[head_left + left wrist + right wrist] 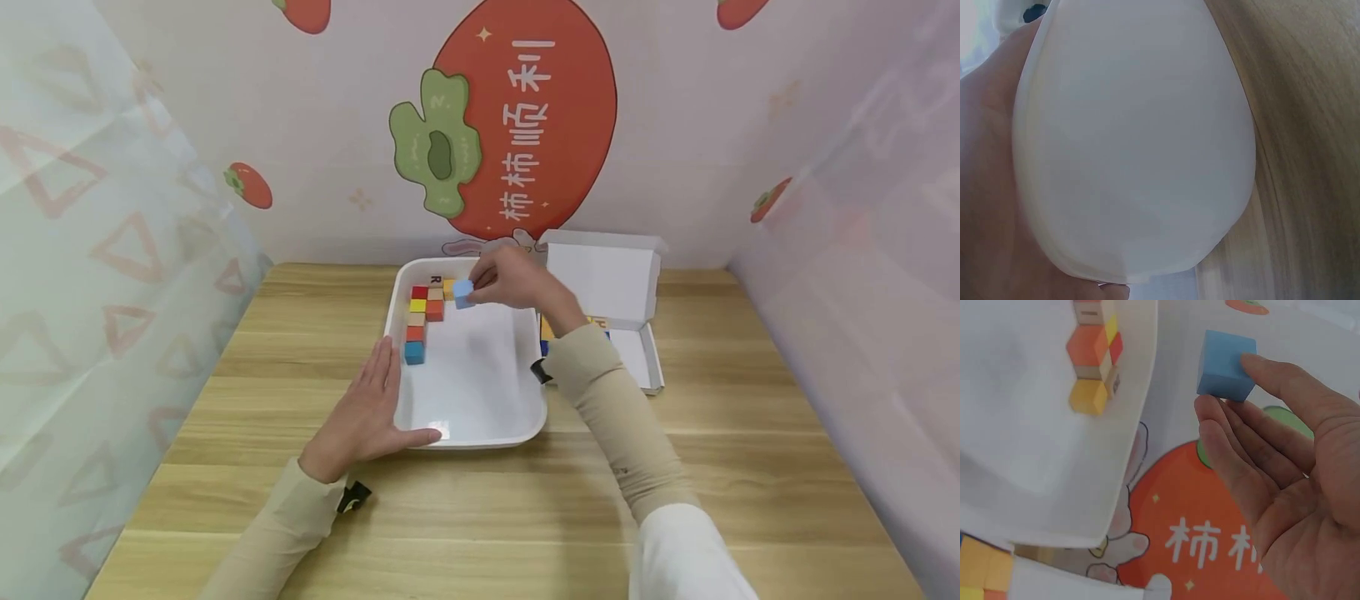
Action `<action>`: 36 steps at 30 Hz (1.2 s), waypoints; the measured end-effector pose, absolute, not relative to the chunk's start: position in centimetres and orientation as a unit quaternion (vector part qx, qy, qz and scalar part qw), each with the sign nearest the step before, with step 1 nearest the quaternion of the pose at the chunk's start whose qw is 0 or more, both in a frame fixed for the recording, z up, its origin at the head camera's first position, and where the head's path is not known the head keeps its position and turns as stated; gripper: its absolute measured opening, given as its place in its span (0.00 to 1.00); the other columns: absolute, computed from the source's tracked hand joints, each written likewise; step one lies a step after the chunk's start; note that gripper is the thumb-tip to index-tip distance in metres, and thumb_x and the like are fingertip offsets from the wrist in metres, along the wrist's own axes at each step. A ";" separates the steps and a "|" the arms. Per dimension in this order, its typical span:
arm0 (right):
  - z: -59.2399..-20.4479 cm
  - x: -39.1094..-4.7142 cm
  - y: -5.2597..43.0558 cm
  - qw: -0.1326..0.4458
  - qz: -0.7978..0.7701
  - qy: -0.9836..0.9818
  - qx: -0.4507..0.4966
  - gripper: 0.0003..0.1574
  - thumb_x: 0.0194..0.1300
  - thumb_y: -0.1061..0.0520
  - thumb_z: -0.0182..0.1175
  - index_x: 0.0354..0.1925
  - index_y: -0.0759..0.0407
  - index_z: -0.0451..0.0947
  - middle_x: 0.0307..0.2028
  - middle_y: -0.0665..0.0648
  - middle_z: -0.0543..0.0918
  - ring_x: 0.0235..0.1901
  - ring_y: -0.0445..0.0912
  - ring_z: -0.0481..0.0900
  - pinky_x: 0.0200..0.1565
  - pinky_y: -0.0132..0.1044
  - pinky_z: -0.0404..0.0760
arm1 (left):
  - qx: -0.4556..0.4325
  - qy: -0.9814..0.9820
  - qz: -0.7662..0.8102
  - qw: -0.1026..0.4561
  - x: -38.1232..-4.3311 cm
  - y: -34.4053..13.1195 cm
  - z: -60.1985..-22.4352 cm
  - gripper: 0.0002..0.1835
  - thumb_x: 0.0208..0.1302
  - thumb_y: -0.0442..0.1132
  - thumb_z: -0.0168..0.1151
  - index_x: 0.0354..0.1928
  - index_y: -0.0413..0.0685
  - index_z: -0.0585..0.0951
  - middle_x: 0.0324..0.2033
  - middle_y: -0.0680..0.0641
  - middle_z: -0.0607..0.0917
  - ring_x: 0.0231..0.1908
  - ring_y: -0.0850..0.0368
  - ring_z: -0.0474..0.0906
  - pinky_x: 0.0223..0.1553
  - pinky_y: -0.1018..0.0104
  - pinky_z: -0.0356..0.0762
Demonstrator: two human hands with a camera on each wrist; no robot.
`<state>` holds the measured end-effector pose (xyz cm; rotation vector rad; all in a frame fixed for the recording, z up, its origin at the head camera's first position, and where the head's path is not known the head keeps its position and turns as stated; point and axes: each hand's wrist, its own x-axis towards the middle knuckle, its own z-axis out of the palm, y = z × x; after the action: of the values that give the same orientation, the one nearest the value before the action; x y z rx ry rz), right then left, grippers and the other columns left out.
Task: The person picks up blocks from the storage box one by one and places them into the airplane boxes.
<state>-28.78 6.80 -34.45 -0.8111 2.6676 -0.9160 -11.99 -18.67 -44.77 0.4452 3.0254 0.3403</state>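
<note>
Pinching the light-blue cube (463,294) in my right hand (512,277), over the tray (472,387) my spread left hand (366,415) touches, I could knock the yellow cube (448,289) left of it if my grip slips.

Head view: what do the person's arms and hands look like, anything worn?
The left hand and right hand are ungloved. Beige sleeves reach both wrists; a white sleeve shows further up on the right. A small black piece sits near each wrist.
</note>
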 end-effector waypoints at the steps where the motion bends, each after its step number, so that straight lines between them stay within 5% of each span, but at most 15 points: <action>1: -34.2 -28.7 7.5 0.100 -0.316 0.903 -0.273 0.17 0.54 0.48 0.72 0.41 0.53 0.85 0.39 0.48 0.84 0.40 0.40 0.84 0.49 0.34 0.83 | 0.144 0.983 0.111 0.033 -12.0 -18.7 -44.8 0.76 0.37 0.90 0.43 0.76 0.39 0.38 0.77 0.41 0.34 0.77 0.43 0.33 0.76 0.44 0.46; 15: -35.2 -25.6 18.2 0.104 -0.293 0.928 -0.205 0.21 0.54 0.42 0.72 0.45 0.47 0.83 0.40 0.48 0.87 0.40 0.42 0.85 0.43 0.40 0.87 | 0.153 0.981 0.118 0.026 -12.2 -18.6 -45.0 0.75 0.38 0.89 0.45 0.76 0.39 0.39 0.77 0.40 0.35 0.77 0.43 0.33 0.75 0.43 0.47; 36: -41.2 -22.4 28.0 0.107 -0.284 0.944 -0.127 0.25 0.56 0.43 0.70 0.47 0.56 0.82 0.40 0.55 0.88 0.40 0.47 0.84 0.47 0.46 0.84 | 0.152 0.981 0.119 0.023 -12.1 -18.9 -44.9 0.75 0.38 0.89 0.45 0.76 0.39 0.39 0.77 0.41 0.36 0.77 0.44 0.34 0.75 0.43 0.48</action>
<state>-22.37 27.99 -41.20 -0.3732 2.7803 -0.8373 -12.10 -18.87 -44.92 0.4696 3.0377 0.3669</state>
